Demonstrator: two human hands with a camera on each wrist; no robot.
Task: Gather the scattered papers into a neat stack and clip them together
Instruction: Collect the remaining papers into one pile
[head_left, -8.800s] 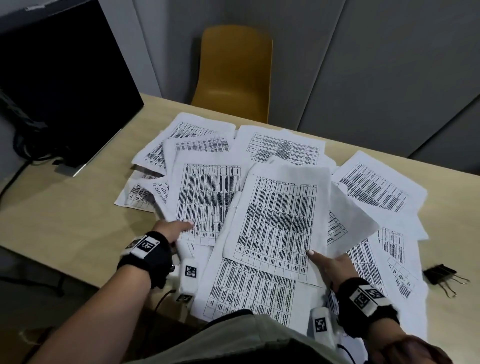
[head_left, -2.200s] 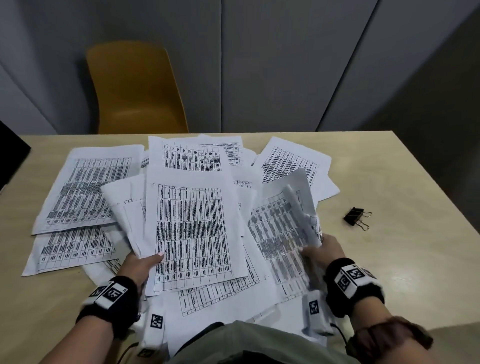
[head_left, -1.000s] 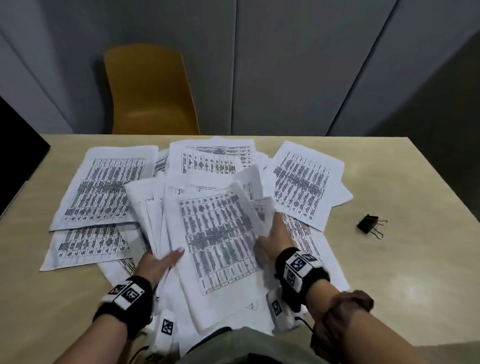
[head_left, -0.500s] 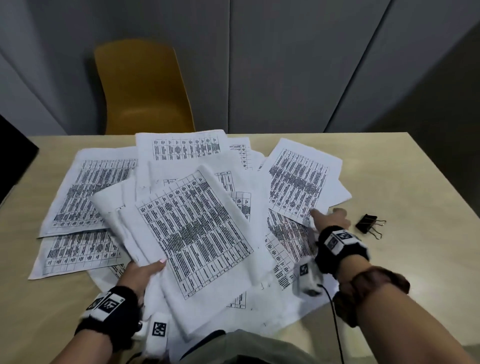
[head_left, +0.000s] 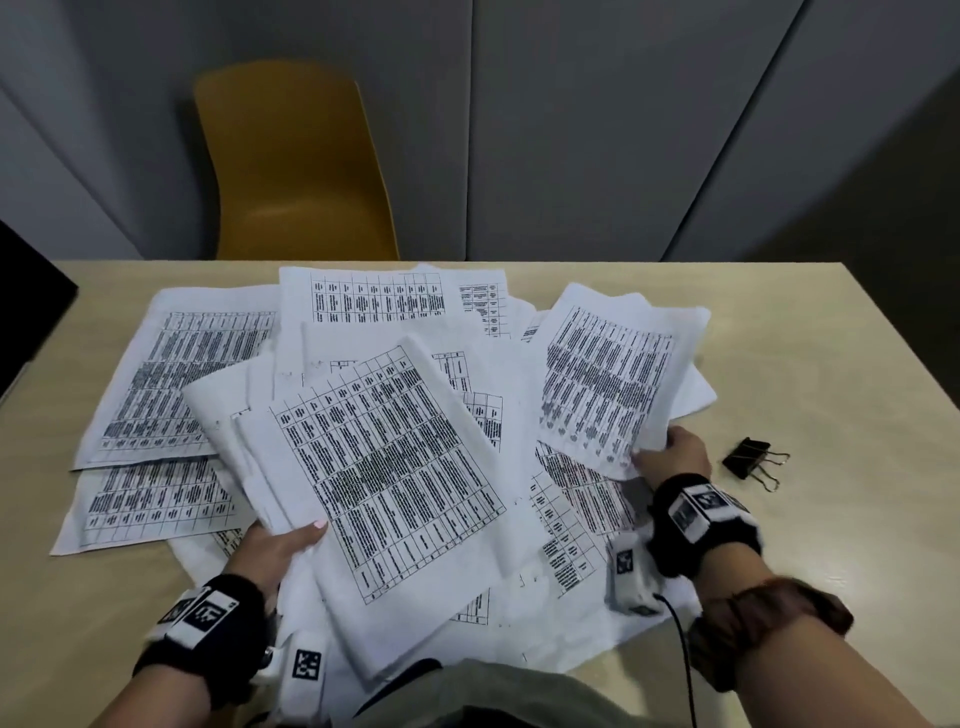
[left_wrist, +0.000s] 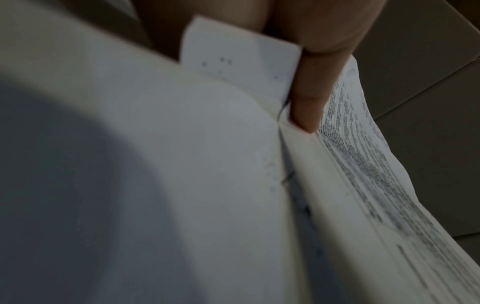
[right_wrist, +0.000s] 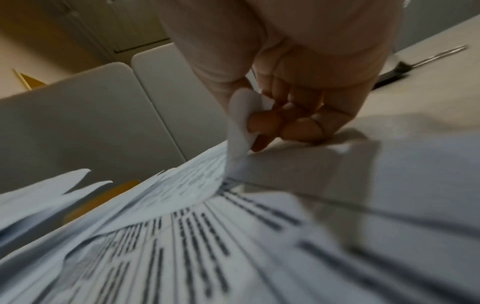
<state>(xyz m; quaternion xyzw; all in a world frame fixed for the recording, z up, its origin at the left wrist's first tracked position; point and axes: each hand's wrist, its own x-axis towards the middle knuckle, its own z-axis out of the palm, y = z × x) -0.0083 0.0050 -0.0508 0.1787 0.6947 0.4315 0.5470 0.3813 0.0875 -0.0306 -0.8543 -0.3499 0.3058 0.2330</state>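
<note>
Printed table sheets lie scattered over the beige table (head_left: 831, 364). My left hand (head_left: 280, 545) grips the near left corner of a gathered bundle of sheets (head_left: 384, 467), thumb on top; the left wrist view shows a thumb (left_wrist: 317, 78) pressed on the bundle (left_wrist: 363, 185). At the right, my right hand (head_left: 670, 457) pinches the near corner of a printed sheet (head_left: 608, 374) and lifts it off the pile; the right wrist view shows the fingers (right_wrist: 285, 121) curled round the sheet's corner (right_wrist: 241, 115). A black binder clip (head_left: 748, 457) lies on the table just right of that hand.
A yellow chair (head_left: 296, 166) stands behind the table's far edge, before grey wall panels. A dark monitor (head_left: 26, 296) sits at the far left. More loose sheets (head_left: 171, 379) lie at the left. Bare table stretches right of the clip.
My right hand, which half a second ago reached flat toward the sheet by the clip, now pinches that sheet's corner and raises it. The left hand keeps holding the bundle, nearly unmoved.
</note>
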